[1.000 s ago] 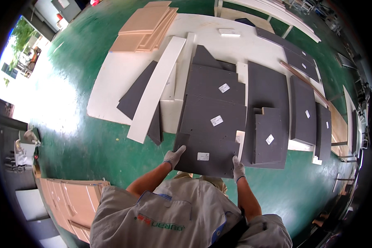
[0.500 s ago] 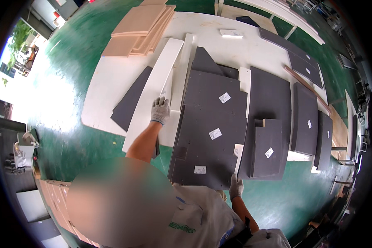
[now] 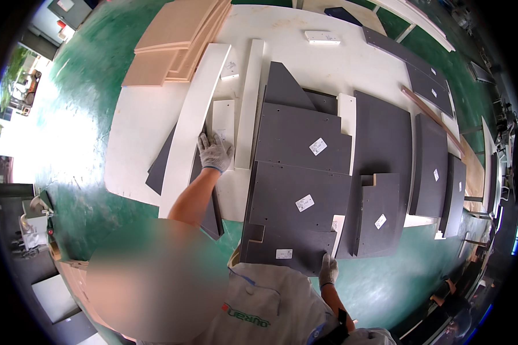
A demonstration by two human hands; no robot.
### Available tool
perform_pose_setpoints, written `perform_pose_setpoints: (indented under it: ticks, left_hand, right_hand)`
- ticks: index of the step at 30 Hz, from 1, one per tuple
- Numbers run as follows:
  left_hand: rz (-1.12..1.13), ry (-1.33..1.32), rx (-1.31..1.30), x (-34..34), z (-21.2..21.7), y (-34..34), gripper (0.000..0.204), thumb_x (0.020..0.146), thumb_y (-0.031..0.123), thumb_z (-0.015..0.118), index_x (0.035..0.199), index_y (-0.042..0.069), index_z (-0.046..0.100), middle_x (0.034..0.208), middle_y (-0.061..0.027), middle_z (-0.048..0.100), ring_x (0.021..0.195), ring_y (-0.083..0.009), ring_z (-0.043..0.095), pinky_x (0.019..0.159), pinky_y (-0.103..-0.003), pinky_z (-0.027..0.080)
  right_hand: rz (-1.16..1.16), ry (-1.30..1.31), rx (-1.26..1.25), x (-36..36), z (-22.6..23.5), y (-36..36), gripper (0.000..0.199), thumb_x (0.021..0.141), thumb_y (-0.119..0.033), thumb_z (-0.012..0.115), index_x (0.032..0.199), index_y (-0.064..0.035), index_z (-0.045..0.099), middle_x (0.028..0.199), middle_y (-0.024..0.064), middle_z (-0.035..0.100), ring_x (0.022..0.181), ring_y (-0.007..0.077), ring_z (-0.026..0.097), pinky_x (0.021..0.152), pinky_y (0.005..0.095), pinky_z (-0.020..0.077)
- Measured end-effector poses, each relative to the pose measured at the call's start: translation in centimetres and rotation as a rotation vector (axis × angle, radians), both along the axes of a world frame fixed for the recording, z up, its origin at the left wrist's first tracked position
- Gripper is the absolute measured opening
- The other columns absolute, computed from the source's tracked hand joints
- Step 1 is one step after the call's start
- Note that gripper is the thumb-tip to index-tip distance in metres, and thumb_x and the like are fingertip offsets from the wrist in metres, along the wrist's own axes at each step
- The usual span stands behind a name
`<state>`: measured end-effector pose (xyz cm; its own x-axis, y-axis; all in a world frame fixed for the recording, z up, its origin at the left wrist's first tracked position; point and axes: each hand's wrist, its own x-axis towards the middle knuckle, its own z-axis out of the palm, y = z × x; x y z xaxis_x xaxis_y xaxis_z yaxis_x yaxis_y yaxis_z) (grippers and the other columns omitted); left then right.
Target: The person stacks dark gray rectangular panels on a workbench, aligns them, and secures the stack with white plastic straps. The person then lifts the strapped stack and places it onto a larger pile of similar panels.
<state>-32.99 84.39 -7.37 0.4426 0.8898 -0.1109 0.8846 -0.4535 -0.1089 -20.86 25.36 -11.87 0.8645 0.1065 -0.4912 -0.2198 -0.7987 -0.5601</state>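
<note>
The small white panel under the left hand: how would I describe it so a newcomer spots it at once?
Start at the big white sheet on the green floor. Between the long curved white board and the straight white strip lies a small white panel, the gloved left hand on its near end. It is the shortest white piece there.

One head-worn fisheye view looks steeply down — from well above the white sheet (image 3: pixel 138 132) on the green floor (image 3: pixel 92 69), the wearer's torso below it, edges bending rimward.
</note>
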Motion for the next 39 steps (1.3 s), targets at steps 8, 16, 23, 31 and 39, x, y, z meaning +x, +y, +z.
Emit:
perform_pose_setpoints:
  ticks: [8, 16, 23, 31, 39]
  left_hand:
    - [0.395, -0.196, -0.245, 7.4, 9.0, 1.6, 0.095, 0.077, 0.066, 0.073, 0.14, -0.001, 0.05, 0.142, -0.0199, 0.056, 0.139, -0.0376, 0.042, 0.114, -0.049, 0.037]
    - [-0.302, -0.705, -0.144, 21.6, 10.4, 5.9, 0.084, 0.069, 0.025, 0.077, 0.146, 0.006, 0.046, 0.143, -0.0205, 0.054, 0.141, -0.036, 0.044, 0.117, -0.042, 0.039]
    - [-0.796, -0.273, -0.294, 37.0, 6.8, 6.4, 0.091, 0.069, 0.027, 0.08, 0.15, 0.008, 0.045, 0.15, -0.0198, 0.05, 0.143, -0.0364, 0.044, 0.12, -0.041, 0.036]
    - [-0.67, -0.5, -0.148, 32.9, 7.1, 5.6, 0.056, 0.093, 0.027, 0.069, 0.143, 0.005, 0.055, 0.144, -0.0181, 0.057, 0.139, -0.0351, 0.05, 0.115, -0.043, 0.041]
    - [0.255, -0.862, -0.607, 2.7, 0.7, -13.9, 0.054, 0.093, 0.04, 0.073, 0.125, -0.003, 0.062, 0.117, -0.0168, 0.068, 0.11, -0.0279, 0.064, 0.096, -0.041, 0.05]
  right_hand:
    - [-0.024, 0.013, -0.067, 0.9, -0.7, -0.1, 0.059, 0.095, -0.056, 0.064, 0.107, 0.0009, 0.067, 0.095, 0.0213, 0.071, 0.092, 0.0356, 0.068, 0.085, 0.0447, 0.0508]
    - [-0.1, -0.051, 0.003, 0.7, -0.4, 0.3, 0.059, 0.092, -0.05, 0.071, 0.118, 0.0021, 0.065, 0.094, 0.0194, 0.072, 0.087, 0.0342, 0.069, 0.081, 0.0435, 0.0527]
    - [-0.123, 0.05, 0.007, 1.1, -0.8, -0.3, 0.066, 0.086, -0.051, 0.075, 0.124, 0.0019, 0.063, 0.106, 0.0226, 0.072, 0.099, 0.0388, 0.071, 0.088, 0.0458, 0.0538]
    - [0.07, 0.163, -0.035, 3.4, 0.5, -0.7, 0.067, 0.087, -0.06, 0.072, 0.12, -0.001, 0.064, 0.107, 0.0232, 0.073, 0.103, 0.0422, 0.07, 0.088, 0.0484, 0.0541]
    - [0.165, 0.116, 0.117, 4.2, 0.5, 0.2, 0.069, 0.085, -0.061, 0.075, 0.113, 0.0003, 0.064, 0.102, 0.0215, 0.072, 0.099, 0.0387, 0.07, 0.086, 0.0455, 0.0542]
